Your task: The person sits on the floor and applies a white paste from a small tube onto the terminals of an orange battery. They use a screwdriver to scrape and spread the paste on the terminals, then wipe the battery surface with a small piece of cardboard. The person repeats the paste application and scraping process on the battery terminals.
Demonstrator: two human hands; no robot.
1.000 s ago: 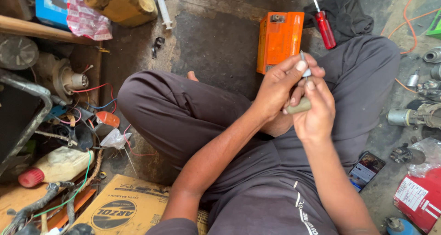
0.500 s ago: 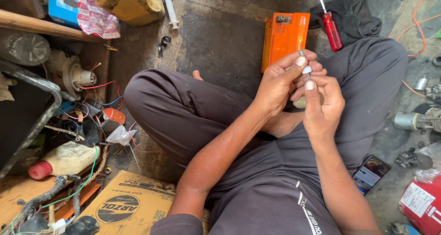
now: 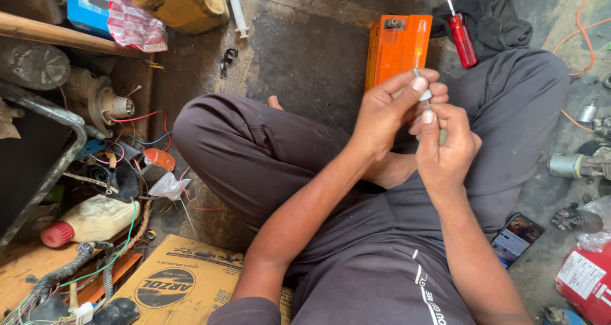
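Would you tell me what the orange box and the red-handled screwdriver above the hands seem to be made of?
The orange box looks like moulded plastic, semi-glossy, scuffed and dirty. The screwdriver seems to have a translucent red plastic handle, shiny with highlights, and a pale bright shaft, probably steel.

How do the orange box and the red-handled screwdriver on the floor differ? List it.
The orange box is a broad rectangular block; the red-handled screwdriver is thin and long. The box is orange all over with a small dark fitting at its top corner; the screwdriver has a red handle and a bare metal shaft. The box lies beside the left hand; the screwdriver lies farther off, by a dark cloth. Both rest untouched on the floor.
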